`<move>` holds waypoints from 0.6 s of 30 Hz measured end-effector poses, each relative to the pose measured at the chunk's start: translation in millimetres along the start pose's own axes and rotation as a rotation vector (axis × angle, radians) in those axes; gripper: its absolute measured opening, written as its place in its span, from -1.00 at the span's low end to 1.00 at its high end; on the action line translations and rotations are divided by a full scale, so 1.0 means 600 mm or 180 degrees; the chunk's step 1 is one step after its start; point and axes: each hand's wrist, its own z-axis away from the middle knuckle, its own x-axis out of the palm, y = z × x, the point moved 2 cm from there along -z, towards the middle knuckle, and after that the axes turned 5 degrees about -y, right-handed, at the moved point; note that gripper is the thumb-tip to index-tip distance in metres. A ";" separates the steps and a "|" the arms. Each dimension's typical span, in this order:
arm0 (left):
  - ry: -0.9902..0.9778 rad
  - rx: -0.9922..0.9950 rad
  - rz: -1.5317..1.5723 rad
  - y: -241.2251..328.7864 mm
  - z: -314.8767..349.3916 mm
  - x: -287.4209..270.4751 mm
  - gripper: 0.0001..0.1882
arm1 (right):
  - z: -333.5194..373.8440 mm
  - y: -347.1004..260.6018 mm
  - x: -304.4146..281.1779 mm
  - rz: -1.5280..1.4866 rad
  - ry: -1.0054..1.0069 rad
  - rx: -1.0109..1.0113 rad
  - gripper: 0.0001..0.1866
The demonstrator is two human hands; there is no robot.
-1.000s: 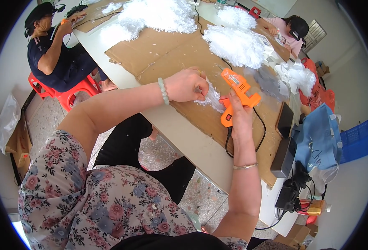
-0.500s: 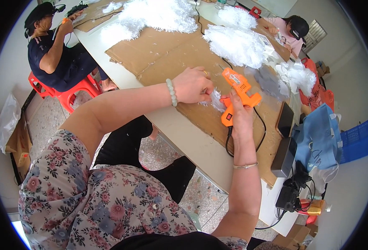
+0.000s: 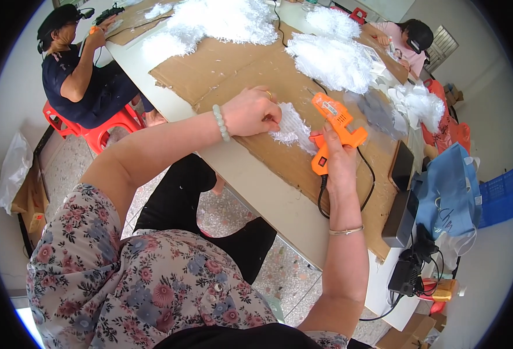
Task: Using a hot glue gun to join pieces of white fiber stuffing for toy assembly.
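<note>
My right hand [image 3: 341,161] is wrapped round the handle of an orange glue gun [image 3: 336,122], its nozzle pointing away to the upper left. Between my two hands a small piece of white fringed fabric [image 3: 292,125] lies on the cardboard. My left hand [image 3: 252,112], with a bead bracelet at the wrist, is closed at that piece's left edge, thumb and fingers together. The fingers appear to pinch the edge, though the hand itself partly hides the contact.
Brown cardboard [image 3: 227,70] covers much of the table. White fluffy piles [image 3: 332,61] lie beyond my hands. A phone [image 3: 401,166], a dark box [image 3: 400,218] and a blue bag [image 3: 447,189] stand at right. The gun's black cord [image 3: 372,183] loops nearby. Two people sit across and left.
My left hand has shifted left and slightly toward me, leaving more of the white fabric uncovered and spread flat. The glue gun stays in my right hand, almost unmoved.
</note>
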 end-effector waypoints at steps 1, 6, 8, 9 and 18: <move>0.0003 0.0001 0.0007 0.001 -0.004 -0.001 -0.93 | 0.001 -0.002 -0.001 0.0044 0.0048 0.0062 -0.72; 0.0614 -0.0072 0.0245 -0.005 -0.018 -0.019 -0.91 | -0.003 0.006 -0.004 0.0069 0.0107 0.0039 -0.71; 0.0643 -0.0376 0.0302 -0.016 -0.015 -0.034 -0.93 | -0.003 0.005 0.000 0.0045 0.0023 0.0066 -0.70; 0.0682 -0.0684 0.0361 -0.019 -0.014 -0.039 -0.95 | -0.003 0.006 -0.002 0.0048 0.0020 0.0064 -0.70; -0.0097 -0.0218 0.0556 -0.013 -0.029 -0.011 -0.93 | -0.003 0.006 -0.005 -0.0032 0.0082 -0.0040 -0.70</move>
